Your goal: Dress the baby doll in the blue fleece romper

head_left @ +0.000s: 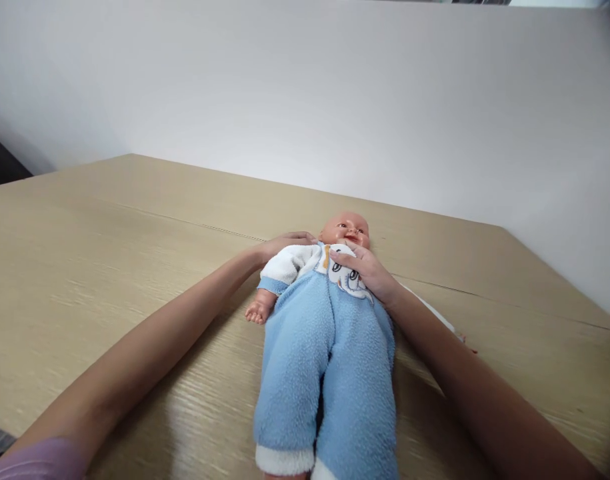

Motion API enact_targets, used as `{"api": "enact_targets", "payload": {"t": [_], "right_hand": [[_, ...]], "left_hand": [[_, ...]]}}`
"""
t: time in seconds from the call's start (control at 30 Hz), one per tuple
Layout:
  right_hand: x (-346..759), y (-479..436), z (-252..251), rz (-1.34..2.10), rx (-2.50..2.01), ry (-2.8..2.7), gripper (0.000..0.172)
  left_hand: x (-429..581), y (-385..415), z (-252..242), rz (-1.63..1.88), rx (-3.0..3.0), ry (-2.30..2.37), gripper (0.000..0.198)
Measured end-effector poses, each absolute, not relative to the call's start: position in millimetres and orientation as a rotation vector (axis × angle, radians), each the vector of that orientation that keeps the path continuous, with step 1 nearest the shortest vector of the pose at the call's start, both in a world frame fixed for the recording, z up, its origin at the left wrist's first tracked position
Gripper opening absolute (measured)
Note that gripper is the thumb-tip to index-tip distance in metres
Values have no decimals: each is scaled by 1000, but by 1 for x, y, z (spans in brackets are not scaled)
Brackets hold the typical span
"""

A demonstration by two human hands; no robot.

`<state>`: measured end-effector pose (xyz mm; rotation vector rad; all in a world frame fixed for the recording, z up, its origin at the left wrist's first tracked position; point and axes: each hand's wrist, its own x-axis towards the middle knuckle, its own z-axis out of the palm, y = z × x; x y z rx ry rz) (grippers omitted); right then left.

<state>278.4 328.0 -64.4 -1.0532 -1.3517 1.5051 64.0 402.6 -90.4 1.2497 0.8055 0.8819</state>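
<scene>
A bald baby doll [345, 228] lies face up on the table, feet toward me. It is dressed in a fleece romper [305, 333], light blue below with white sleeves and a white elephant patch [345, 273] on the chest. At the doll's shoulder on the left, my left hand [287, 245] is closed by the collar, its fingertips partly hidden. My right hand [369, 268] grips the romper's upper chest, the thumb over the patch and a finger close to the chin. One doll hand [261, 307] rests on the left; the other arm is mostly behind my right forearm.
The light wooden table [135, 247] spreads out on both sides, with thin seams across its top. A pale wall or panel [305, 93] rises behind its far edge. Something dark [2, 160] stands past the left edge.
</scene>
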Motion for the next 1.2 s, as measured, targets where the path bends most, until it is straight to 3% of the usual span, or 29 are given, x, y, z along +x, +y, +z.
{"api": "enact_targets", "payload": {"t": [0.43,0.67,0.93,1.2], "right_hand": [[279,329,-66,1475,-1080,-1315,52],[278,328,-64,1352,-1124,-1404,54],[305,320,-30,751,-1482,-2119,49],[323,327,-31,727,-1649,-2239,50]], "left_hand": [[38,387,-61,540,1507,1004,28],[31,387,-59,425,1709,1176,51],[29,391,-60,481,1743,1047,51],[33,390,-55,520,1920,1142,41]]}}
